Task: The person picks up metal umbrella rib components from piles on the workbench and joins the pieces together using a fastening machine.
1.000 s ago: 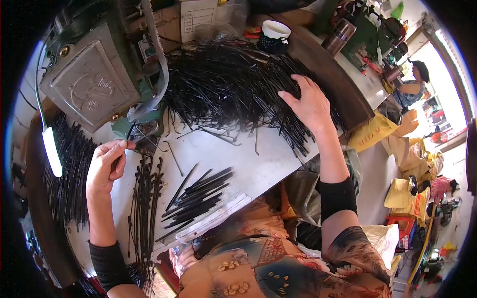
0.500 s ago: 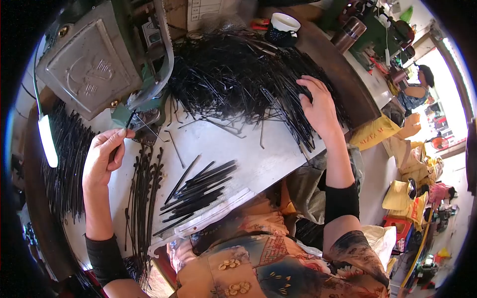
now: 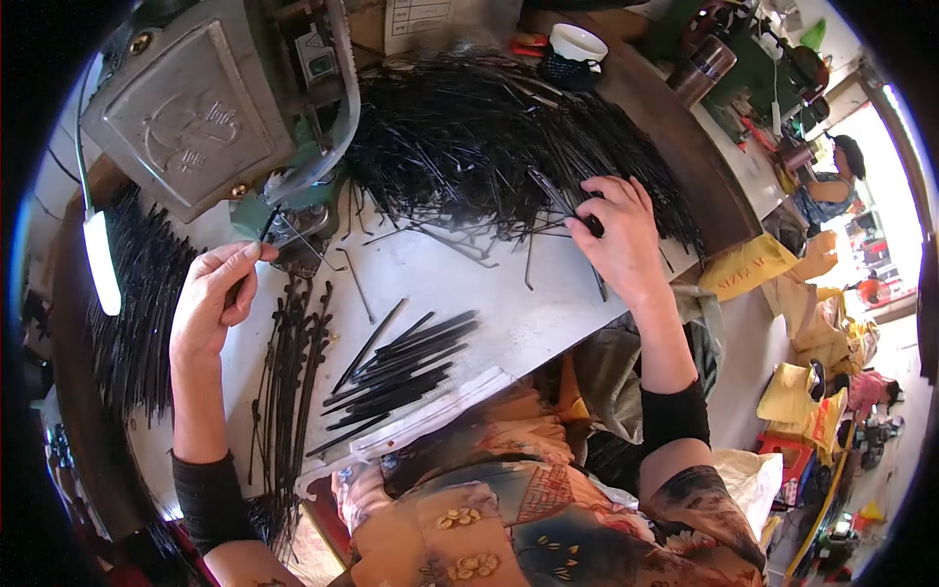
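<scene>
My left hand [image 3: 217,293] pinches a thin black piece [image 3: 269,225] beside the lower working part of a green machine [image 3: 256,213]. On the right, my right hand [image 3: 622,240] has its fingers curled at the edge of a large heap of thin black rods [image 3: 460,147], closed around some of them. Short black strips [image 3: 406,367] lie in a loose bundle on the white table [image 3: 509,313]. Left of them, long knobbed black rods [image 3: 290,377] lie lengthwise. More black rods [image 3: 137,323] are piled at the far left.
A grey machine cover [image 3: 191,117] and a lit lamp [image 3: 101,264] stand at the upper left. Behind the heap is a white cup [image 3: 577,43]. A raised dark rim [image 3: 685,147] borders the table. Another person [image 3: 829,186] sits at the far right, near yellow bags [image 3: 748,266].
My right hand has come down onto the rods and its fingers have closed. My left hand keeps its pinch beside the machine. The whole view has shifted slightly.
</scene>
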A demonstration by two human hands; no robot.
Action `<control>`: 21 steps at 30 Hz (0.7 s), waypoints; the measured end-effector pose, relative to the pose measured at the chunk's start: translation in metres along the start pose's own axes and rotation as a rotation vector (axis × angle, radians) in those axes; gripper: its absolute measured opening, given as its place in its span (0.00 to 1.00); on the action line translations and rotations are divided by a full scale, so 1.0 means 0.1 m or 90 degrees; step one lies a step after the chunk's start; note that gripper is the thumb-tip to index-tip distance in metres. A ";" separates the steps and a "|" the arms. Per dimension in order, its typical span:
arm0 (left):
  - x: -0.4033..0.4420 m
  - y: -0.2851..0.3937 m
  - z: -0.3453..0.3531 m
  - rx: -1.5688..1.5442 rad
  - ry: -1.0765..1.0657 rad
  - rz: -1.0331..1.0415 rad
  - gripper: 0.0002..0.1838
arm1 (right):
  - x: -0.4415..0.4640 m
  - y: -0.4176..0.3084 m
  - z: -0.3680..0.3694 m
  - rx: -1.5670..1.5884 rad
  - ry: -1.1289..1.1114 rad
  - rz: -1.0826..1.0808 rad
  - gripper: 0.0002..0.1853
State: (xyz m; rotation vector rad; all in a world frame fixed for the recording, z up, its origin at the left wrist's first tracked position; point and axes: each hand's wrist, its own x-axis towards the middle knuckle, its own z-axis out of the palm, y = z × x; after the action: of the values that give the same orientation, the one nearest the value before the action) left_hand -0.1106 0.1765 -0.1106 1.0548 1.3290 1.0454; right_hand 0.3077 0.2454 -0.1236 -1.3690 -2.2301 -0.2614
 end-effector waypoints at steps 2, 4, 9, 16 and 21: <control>0.00 0.01 0.00 0.006 -0.002 0.004 0.14 | 0.00 0.03 0.00 0.054 0.004 0.029 0.07; 0.00 0.02 0.00 0.008 -0.008 0.005 0.14 | 0.02 0.05 0.00 0.143 0.001 0.077 0.07; -0.02 0.04 0.02 0.016 -0.001 0.004 0.14 | 0.12 0.04 -0.04 0.170 0.038 0.158 0.06; 0.00 0.01 -0.01 0.011 -0.009 -0.001 0.13 | 0.22 0.08 0.03 -0.086 -0.011 0.124 0.10; 0.00 0.01 -0.01 0.006 -0.015 0.005 0.13 | 0.22 0.07 0.12 -0.101 0.036 0.105 0.18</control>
State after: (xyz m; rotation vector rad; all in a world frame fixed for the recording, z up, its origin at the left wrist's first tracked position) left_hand -0.1113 0.1766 -0.1096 1.0769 1.3129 1.0303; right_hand 0.3024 0.2708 -0.1239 -1.5988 -2.0737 -0.4197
